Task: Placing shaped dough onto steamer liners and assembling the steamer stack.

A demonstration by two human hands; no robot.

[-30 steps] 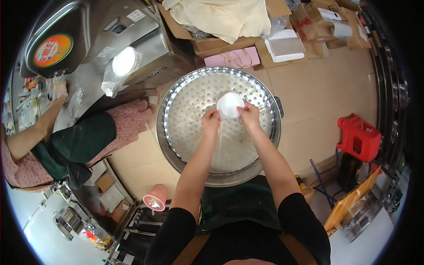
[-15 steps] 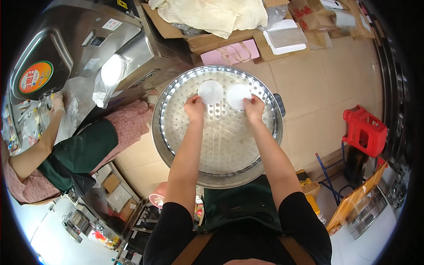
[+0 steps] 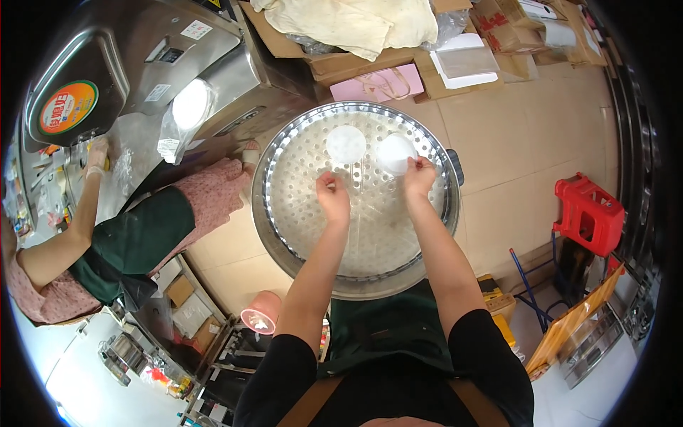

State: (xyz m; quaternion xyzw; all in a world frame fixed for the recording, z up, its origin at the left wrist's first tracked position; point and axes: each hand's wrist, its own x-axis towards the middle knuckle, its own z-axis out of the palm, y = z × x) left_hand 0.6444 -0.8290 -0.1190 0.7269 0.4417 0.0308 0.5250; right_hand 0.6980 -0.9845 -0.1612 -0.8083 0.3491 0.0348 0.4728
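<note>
In front of me stands a large round metal steamer tray (image 3: 299,228), its bottom dotted with many holes. One round white paper liner (image 3: 346,145) lies flat at its far part, with holes showing faintly through it. My left hand (image 3: 332,196) hovers just nearer than that liner, apart from it, fingers curled together with nothing visible in them. My right hand (image 3: 420,178) pinches the near right edge of a second white liner, or a small stack of liners (image 3: 393,152), to the right of the first.
A co-worker's gloved hand (image 3: 97,155) is at a cluttered counter on the left, beside a steel machine (image 3: 192,64). Cardboard boxes and a pink paper bag (image 3: 377,84) stand beyond the tray. At right are a red plastic stool (image 3: 589,213) and a blue metal frame (image 3: 530,288). A pink bucket (image 3: 262,312) sits near left.
My left hand has let go of the left liner and drawn back toward me; that liner now lies on the tray. My right hand still pinches its liner, slightly further right.
</note>
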